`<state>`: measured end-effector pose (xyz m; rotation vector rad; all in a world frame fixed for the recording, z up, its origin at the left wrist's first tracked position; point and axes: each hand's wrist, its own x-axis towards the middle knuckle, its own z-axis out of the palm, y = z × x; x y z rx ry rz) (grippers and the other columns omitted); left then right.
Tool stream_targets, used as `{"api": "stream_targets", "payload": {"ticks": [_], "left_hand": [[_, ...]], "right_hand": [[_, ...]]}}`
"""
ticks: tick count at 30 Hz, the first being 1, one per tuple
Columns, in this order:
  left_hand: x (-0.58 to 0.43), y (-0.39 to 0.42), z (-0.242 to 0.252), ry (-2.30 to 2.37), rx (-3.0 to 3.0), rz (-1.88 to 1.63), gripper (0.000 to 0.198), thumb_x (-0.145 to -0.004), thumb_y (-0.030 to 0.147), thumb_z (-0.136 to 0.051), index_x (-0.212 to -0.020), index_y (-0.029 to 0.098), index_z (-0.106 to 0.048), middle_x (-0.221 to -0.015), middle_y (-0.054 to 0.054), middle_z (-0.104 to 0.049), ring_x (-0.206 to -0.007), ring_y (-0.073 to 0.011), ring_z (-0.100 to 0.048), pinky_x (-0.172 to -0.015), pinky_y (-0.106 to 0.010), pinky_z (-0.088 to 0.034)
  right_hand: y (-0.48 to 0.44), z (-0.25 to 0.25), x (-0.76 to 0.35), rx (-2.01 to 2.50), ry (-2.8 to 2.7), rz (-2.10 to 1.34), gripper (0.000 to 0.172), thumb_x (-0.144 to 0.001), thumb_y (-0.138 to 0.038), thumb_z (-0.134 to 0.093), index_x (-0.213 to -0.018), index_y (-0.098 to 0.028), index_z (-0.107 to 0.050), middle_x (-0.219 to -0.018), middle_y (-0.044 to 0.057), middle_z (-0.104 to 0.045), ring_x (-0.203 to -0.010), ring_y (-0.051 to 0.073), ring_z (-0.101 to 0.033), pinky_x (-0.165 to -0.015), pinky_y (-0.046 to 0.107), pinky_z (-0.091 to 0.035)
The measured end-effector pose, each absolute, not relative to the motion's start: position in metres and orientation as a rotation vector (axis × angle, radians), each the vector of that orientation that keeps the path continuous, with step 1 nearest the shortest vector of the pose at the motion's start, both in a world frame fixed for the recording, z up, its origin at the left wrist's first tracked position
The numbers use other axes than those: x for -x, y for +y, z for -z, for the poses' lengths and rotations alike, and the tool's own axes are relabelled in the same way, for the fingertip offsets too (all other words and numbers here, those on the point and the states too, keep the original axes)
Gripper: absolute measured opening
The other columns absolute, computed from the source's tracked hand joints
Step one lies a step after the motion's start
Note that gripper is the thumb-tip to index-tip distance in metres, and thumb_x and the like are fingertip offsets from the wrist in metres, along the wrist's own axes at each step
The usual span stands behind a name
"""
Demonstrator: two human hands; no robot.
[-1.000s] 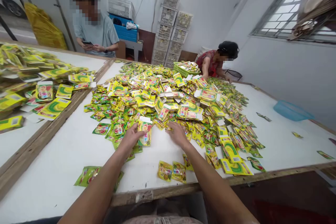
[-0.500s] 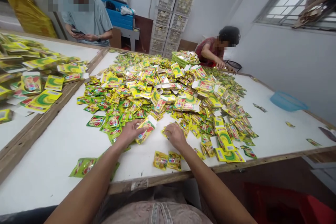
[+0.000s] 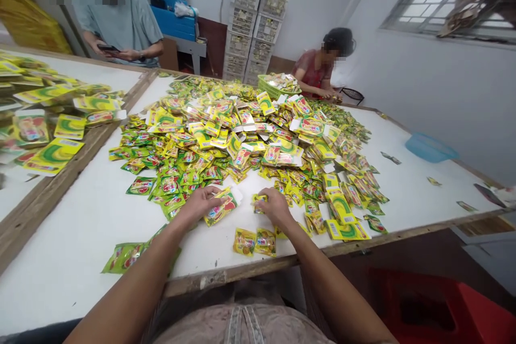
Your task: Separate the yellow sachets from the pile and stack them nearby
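My left hand (image 3: 203,203) is closed on a small yellow-and-green carton (image 3: 221,209), whose white end flap stands open toward the right. Just right of that flap, my right hand (image 3: 276,207) pinches a small yellow sachet (image 3: 260,203). Between me and my hands, two yellow sachets (image 3: 255,242) lie side by side on the white tabletop. Green sachets (image 3: 124,258) lie by my left forearm, which partly hides them. Beyond both hands spreads a big heap of yellow cartons (image 3: 242,156) mixed with green and yellow sachets (image 3: 169,185).
A wooden strip (image 3: 60,172) divides the table, with more cartons (image 3: 68,126) left of it. A green basket (image 3: 278,86) stands behind the heap, a blue basin (image 3: 431,148) at right. Two people (image 3: 124,27) are across the table, one holding a phone. A red stool (image 3: 435,301) stands below.
My right hand has come up slightly with the yellow sachet now showing in its fingers. The carton in my left hand is tilted flatter. The whole view has shifted a little.
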<state>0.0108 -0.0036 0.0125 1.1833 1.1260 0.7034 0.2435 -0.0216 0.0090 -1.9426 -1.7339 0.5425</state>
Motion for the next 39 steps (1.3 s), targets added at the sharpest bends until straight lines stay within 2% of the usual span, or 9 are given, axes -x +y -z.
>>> {"api": "stream_targets", "payload": {"ticks": [5,9,17,21,26,31,35,37,39], "left_hand": [[-0.018,-0.007,-0.015,1.018,-1.127,-0.706,0.042,-0.057,0.049,-0.073,-0.080,0.015,-0.065,-0.069,-0.003,-0.069,-0.058,-0.0166,-0.060,-0.053,-0.024,-0.040],[-0.019,-0.008,-0.012,0.972,-1.155,-0.715,0.042,-0.059,0.050,-0.072,-0.081,0.014,-0.067,-0.074,-0.005,-0.070,-0.062,-0.0177,-0.060,-0.056,-0.025,-0.043],[-0.017,-0.009,-0.020,0.941,-1.203,-0.673,0.044,-0.061,0.051,-0.071,-0.087,0.015,-0.070,-0.082,-0.006,-0.072,-0.068,-0.0194,-0.062,-0.059,-0.026,-0.044],[-0.020,-0.011,-0.023,0.932,-1.205,-0.640,0.043,-0.060,0.051,-0.071,-0.083,0.015,-0.071,-0.078,-0.005,-0.071,-0.066,-0.0188,-0.062,-0.060,-0.026,-0.045],[-0.022,-0.009,-0.010,0.885,-1.204,-0.604,0.045,-0.065,0.049,-0.070,-0.095,0.015,-0.068,-0.086,-0.007,-0.072,-0.073,-0.0213,-0.064,-0.066,-0.029,-0.047],[-0.030,-0.009,-0.008,0.888,-1.169,-0.573,0.048,-0.061,0.048,-0.073,-0.097,0.016,-0.066,-0.081,-0.006,-0.072,-0.075,-0.0221,-0.065,-0.066,-0.029,-0.048],[-0.033,-0.011,-0.012,0.908,-1.045,-0.605,0.046,-0.055,0.049,-0.076,-0.086,0.016,-0.067,-0.079,-0.007,-0.072,-0.065,-0.0207,-0.064,-0.059,-0.029,-0.048],[-0.035,-0.011,-0.013,0.920,-1.009,-0.636,0.046,-0.053,0.048,-0.077,-0.085,0.016,-0.067,-0.081,-0.007,-0.072,-0.065,-0.0202,-0.064,-0.059,-0.028,-0.047],[-0.037,-0.011,-0.014,0.936,-0.993,-0.666,0.050,-0.050,0.048,-0.078,-0.087,0.016,-0.066,-0.083,-0.007,-0.072,-0.068,-0.0213,-0.065,-0.061,-0.029,-0.048]], "right_hand": [[-0.029,-0.017,-0.230,1.539,-1.133,-0.949,0.034,-0.061,-0.044,-0.069,-0.069,-0.021,-0.046,-0.056,-0.008,-0.040,-0.053,0.010,-0.044,-0.054,0.025,-0.045],[-0.031,-0.013,-0.209,1.388,-1.009,-1.097,0.043,-0.053,-0.043,-0.074,-0.082,-0.021,-0.051,-0.057,-0.009,-0.040,-0.054,0.010,-0.045,-0.054,0.026,-0.047],[-0.031,-0.008,-0.220,1.420,-1.146,-1.076,0.035,-0.062,-0.047,-0.067,-0.078,-0.018,-0.056,-0.053,-0.007,-0.040,-0.049,0.009,-0.038,-0.048,0.022,-0.035],[-0.033,-0.012,-0.223,1.444,-1.301,-1.084,0.032,-0.061,-0.046,-0.069,-0.072,-0.019,-0.055,-0.050,-0.009,-0.036,-0.047,0.008,-0.035,-0.047,0.021,-0.030],[-0.037,-0.016,-0.225,1.421,-1.350,-1.277,0.031,-0.062,-0.046,-0.068,-0.069,-0.019,-0.055,-0.049,-0.008,-0.041,-0.046,0.008,-0.039,-0.048,0.022,-0.033],[-0.041,-0.014,-0.214,1.605,-1.481,-0.933,0.017,-0.068,-0.035,-0.066,-0.075,-0.019,-0.063,-0.057,-0.006,-0.050,-0.052,0.009,-0.044,-0.050,0.021,-0.034],[-0.054,-0.023,-0.228,1.870,-1.531,-0.495,0.032,-0.076,-0.037,-0.061,-0.105,-0.023,-0.062,-0.073,-0.002,-0.064,-0.061,0.013,-0.056,-0.059,0.023,-0.041],[-0.062,-0.029,-0.255,1.996,-1.475,-0.347,0.036,-0.080,-0.037,-0.055,-0.110,-0.018,-0.059,-0.084,0.005,-0.068,-0.074,0.019,-0.060,-0.068,0.029,-0.043],[-0.068,-0.031,-0.289,2.115,-1.392,-0.203,0.033,-0.085,-0.030,-0.045,-0.106,-0.010,-0.060,-0.092,0.017,-0.066,-0.091,0.028,-0.057,-0.078,0.040,-0.039]]}}
